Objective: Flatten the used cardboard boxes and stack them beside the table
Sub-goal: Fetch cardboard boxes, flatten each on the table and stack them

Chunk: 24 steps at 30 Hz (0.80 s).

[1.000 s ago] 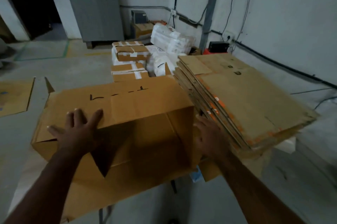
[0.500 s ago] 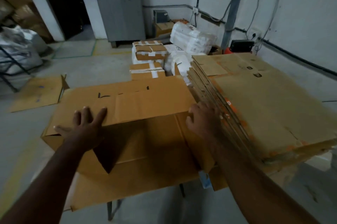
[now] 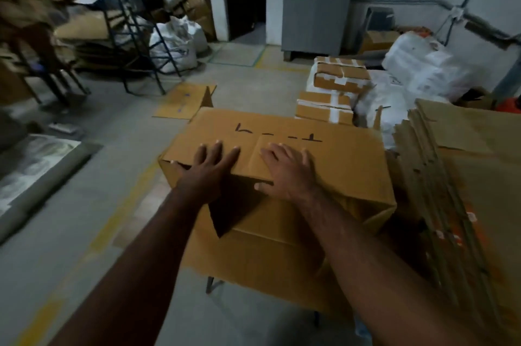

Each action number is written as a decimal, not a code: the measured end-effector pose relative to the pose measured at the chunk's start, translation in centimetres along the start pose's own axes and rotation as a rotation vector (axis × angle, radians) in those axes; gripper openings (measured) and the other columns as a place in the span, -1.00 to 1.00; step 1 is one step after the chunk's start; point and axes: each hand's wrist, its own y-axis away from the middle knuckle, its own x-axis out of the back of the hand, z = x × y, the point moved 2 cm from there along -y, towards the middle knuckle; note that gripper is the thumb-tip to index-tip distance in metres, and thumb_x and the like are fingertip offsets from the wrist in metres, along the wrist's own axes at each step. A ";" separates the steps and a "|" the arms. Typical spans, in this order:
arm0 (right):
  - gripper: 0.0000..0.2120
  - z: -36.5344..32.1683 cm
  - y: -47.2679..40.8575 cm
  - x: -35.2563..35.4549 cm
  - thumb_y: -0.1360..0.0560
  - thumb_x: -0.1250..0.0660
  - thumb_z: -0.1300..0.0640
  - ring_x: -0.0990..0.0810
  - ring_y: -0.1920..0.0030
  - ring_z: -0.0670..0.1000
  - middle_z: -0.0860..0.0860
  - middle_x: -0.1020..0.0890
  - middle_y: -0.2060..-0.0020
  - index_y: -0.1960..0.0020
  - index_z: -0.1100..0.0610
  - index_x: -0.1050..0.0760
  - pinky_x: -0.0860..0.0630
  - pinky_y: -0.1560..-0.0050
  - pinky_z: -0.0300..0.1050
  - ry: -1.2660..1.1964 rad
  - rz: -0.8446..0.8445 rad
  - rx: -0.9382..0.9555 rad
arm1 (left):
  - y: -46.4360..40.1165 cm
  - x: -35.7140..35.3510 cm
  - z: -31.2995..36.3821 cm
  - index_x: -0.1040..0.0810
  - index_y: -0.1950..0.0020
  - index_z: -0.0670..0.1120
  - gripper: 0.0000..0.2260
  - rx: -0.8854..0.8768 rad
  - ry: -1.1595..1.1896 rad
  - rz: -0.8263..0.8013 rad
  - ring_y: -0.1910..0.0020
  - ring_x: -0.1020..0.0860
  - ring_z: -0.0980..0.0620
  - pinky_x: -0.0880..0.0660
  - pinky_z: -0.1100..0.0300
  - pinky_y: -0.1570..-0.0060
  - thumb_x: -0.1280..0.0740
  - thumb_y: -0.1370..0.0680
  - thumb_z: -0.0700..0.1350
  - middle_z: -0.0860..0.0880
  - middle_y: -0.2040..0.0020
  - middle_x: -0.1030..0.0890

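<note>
While both hands lie flat with spread fingers on its top panel, the cardboard box [image 3: 324, 154] sits partly collapsed on the worktop, whose surface is hidden under it; only a thin dark leg [image 3: 210, 285] shows below the near edge. The left hand [image 3: 210, 166] presses near the box's left end, its thumb at the front edge, and the right hand [image 3: 287, 171] presses just beside it, thumb hooked at the edge of the panel above the dark open cavity. The two hands are near each other but not touching. Black marker strokes run across the top panel beyond the fingertips.

Just to the right of the box rests a stack of flattened cartons [image 3: 462, 176], its layered edges facing the box and tilted. Behind the box stand two taped parcels [image 3: 339, 78], one on the other, with white plastic bags [image 3: 420, 66] beside them. On the floor to the left rear lies a flattened sheet of cardboard [image 3: 183, 102]. Farther back are a dark metal rack [image 3: 132, 33], a white sack [image 3: 173, 45], a grey cabinet [image 3: 315, 2] and heaps of brown cartons, all blurred.
</note>
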 end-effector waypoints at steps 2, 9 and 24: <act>-0.26 -0.3 -0.1 -0.4 -0.58 -0.26 -0.26 -0.03 -0.63 0.10 -0.02 -0.08 -0.64 -0.64 -0.07 -0.05 0.01 -0.53 0.45 0.012 0.078 -0.008 | 0.5 0.0 -1.1 0.35 -0.57 0.33 -0.10 0.012 -0.005 0.006 -0.62 0.26 -0.22 -0.02 -0.60 -0.37 -0.34 -0.61 -0.03 0.01 -0.64 0.33; -0.31 0.6 0.3 -0.7 -0.61 -0.19 -0.26 -0.06 -0.62 0.11 0.00 -0.10 -0.63 -0.62 -0.05 -0.03 0.00 -0.52 0.44 0.068 0.101 0.005 | 4.2 -1.3 -8.3 0.37 -0.61 0.12 -0.07 0.274 -0.099 0.054 -0.62 0.27 -0.24 -0.12 -0.39 -0.44 -0.34 -0.60 0.16 -0.13 -0.63 0.35; -0.12 -0.1 -1.7 0.8 -0.52 -0.37 0.00 0.04 -0.65 0.02 -0.07 0.04 -0.67 -0.67 -0.11 0.07 0.11 -0.58 0.30 -0.013 -0.143 0.001 | 1.0 -0.6 -15.2 -0.44 -0.32 -0.12 -0.76 0.416 0.545 0.149 0.00 -0.52 -0.22 -0.53 -0.12 -0.03 -0.26 -0.65 -0.22 -0.21 -0.06 -0.52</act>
